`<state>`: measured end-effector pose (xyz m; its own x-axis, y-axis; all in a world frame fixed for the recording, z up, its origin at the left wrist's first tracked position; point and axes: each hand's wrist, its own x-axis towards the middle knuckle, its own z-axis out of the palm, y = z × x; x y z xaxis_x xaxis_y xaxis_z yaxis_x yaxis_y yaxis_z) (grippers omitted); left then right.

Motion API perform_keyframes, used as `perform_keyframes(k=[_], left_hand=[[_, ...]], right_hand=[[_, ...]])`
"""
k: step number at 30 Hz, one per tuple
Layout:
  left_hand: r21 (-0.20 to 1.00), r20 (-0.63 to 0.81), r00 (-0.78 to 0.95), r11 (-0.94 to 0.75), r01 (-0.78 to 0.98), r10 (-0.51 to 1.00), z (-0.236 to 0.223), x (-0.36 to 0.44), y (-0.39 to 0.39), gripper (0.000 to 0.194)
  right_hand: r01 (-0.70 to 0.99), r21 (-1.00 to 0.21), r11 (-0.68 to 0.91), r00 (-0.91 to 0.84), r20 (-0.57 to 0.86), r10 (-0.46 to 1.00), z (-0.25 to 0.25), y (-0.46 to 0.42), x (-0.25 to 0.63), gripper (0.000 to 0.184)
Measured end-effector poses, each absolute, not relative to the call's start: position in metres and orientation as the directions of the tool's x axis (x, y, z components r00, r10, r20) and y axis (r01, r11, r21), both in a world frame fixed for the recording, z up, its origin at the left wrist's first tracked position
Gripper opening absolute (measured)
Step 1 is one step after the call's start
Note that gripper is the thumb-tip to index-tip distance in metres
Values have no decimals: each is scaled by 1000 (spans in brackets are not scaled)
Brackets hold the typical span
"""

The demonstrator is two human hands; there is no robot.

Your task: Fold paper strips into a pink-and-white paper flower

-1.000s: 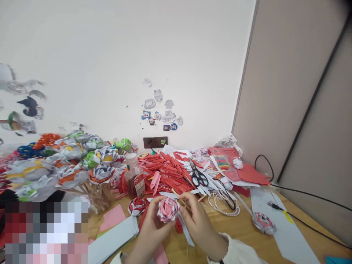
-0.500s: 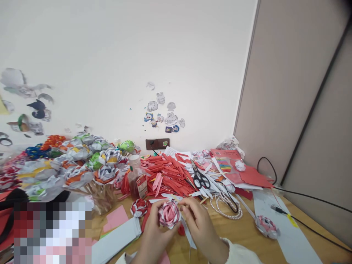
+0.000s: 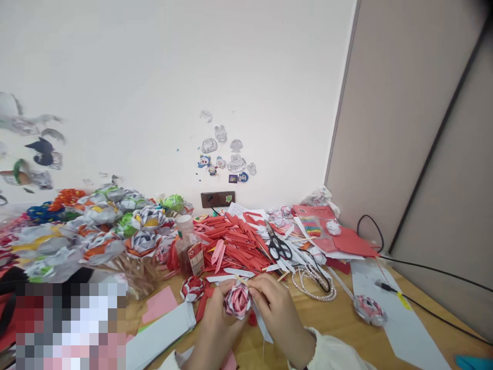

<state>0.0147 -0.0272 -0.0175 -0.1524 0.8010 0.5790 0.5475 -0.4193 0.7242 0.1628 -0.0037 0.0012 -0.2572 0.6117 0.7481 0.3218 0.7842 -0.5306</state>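
Observation:
My left hand [image 3: 217, 316] is closed around a pink and white paper rose [image 3: 238, 299], holding it up over the front of the table. Close against its right side, my right hand [image 3: 271, 303] has thumb and fingers pinched together. From those fingertips a thin pale stick [image 3: 242, 280] points left across the rose's upper edge. A white paper strip [image 3: 262, 324] lies below, partly covered by the right hand. Just left of the held rose rests a red and white paper rose [image 3: 192, 289]. The underside of the held rose is hidden by my fingers.
Behind my hands spreads a heap of red folded strips [image 3: 239, 241], with black-handled scissors [image 3: 280, 249] and a pearl string [image 3: 314, 285] to its right. A bottle [image 3: 187, 246] and a bunch of paper flowers [image 3: 103, 226] stand left. Another paper rose [image 3: 370, 310] lies right.
The right fingertips have moved up and left to the rose's upper edge, and the pale stick now shows there. The left hand still holds the rose. The view has shifted slightly right.

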Motion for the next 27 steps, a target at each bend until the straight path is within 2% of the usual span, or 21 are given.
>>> perform_keyframes(k=[4,8,15,18,22,27], left_hand=[[671,630,-107,-471,572,769,-16,15,-27,31],[651,637,-71,-486,584,768,-16,15,-28,32],[664,618,-81,-464,586,782,-21,12,-29,35],[642,642,-69,-486,593,763,-23,9,-27,35],[618,653,-41,-500,606,757,-24,7,-27,36],[619,638,-9,-505,602,770,-17,9,-30,37]], right_hand=[[355,-515,780,-252,751,611,3,-3,163,19],[462,-464,756,-222,765,605,1,-4,163,18],[621,-143,771,-303,863,404,2,-6,164,30],[646,-76,760,-349,855,383,1,-5,164,33],[642,-57,764,-397,828,396,-1,-1,164,37],[626,-132,769,-412,781,469,0,1,163,42]])
